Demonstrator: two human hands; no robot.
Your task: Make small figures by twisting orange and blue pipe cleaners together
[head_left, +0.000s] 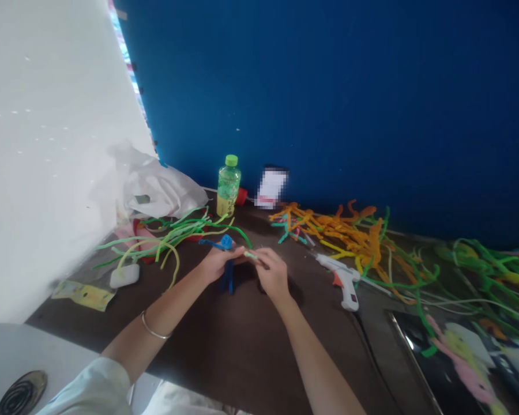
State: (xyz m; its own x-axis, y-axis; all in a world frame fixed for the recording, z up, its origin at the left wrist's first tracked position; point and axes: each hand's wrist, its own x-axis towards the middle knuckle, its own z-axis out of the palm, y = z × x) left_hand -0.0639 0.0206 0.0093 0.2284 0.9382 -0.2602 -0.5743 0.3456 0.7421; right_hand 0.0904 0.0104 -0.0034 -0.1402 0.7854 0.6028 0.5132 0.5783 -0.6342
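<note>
My left hand (217, 262) is closed around a blue figure (226, 242) of bent fuzzy pipe cleaners, with a rounded top above the fingers and strands hanging below. Close beside it, my right hand (271, 272) pinches a small, thin, pale yellow-green piece (251, 255), whose kind is too small to tell. The fingertips of both hands nearly meet over the dark brown table (242, 351). To the right of my right hand lies a white glue gun (343, 279) with an orange trigger, its nozzle pointing up and left.
Green pipe cleaners (177, 233) lie at the left near a white case (125, 276). A green-capped bottle (229, 187) and a phone (271, 187) stand at the back. Orange pipe-cleaner pieces (346, 230) are heaped at the right. The glue gun's black cord (369, 346) runs toward the front edge.
</note>
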